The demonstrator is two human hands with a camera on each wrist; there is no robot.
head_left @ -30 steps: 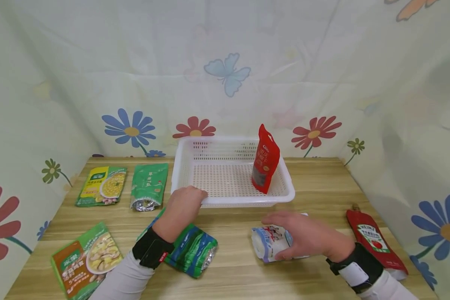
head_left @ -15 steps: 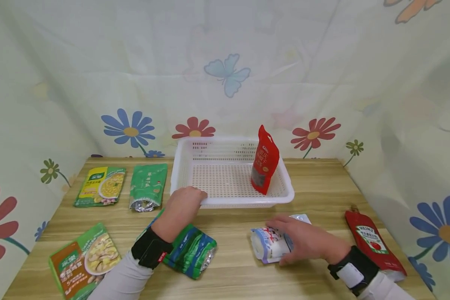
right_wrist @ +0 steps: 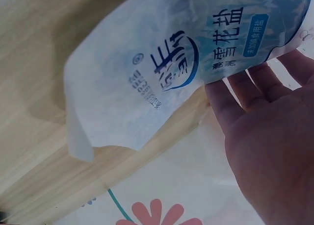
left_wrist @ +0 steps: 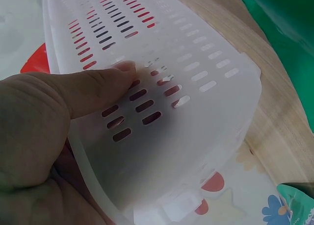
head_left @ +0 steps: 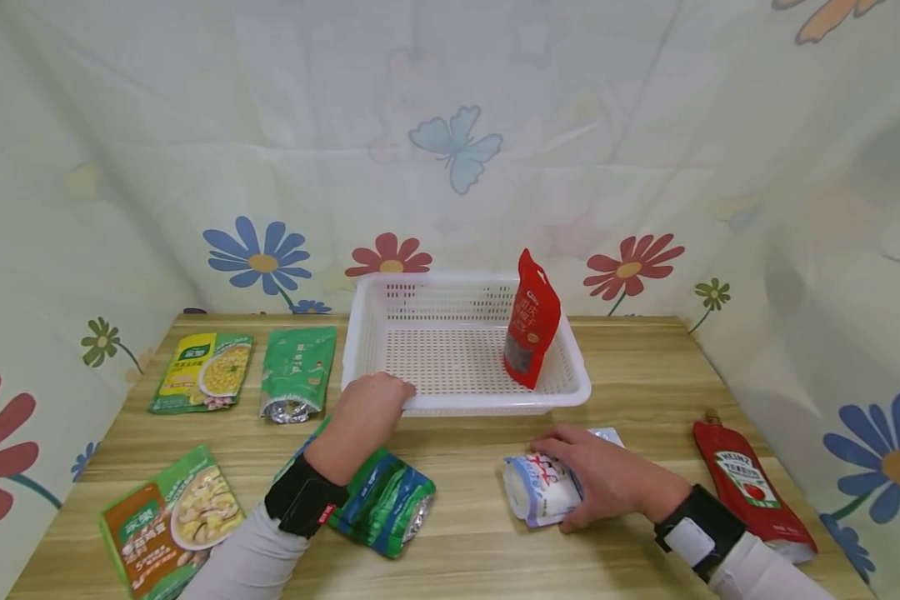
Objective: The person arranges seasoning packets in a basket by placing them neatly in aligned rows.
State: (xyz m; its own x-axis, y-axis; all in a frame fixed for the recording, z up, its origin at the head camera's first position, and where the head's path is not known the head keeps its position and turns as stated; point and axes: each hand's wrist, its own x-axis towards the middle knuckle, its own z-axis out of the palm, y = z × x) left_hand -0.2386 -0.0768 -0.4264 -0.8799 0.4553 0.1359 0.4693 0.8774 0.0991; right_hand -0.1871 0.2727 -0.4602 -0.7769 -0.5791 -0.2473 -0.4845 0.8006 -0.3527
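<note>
Your left hand [head_left: 363, 419] grips the basket [head_left: 487, 403]; your right hand [head_left: 613, 477] holds the white-and-blue bag [head_left: 537, 493].

At left, your thumb presses outside the basket's rim, that grip unchanged; a red pouch [head_left: 532, 325] stands in the basket's right end. Farther right, your hand has shifted slightly rightward over the bag, fingers on its far edge and thumb on the near one, which suggests a settling grip: the bag lies on the surface [head_left: 471, 479], outside the basket.
</note>
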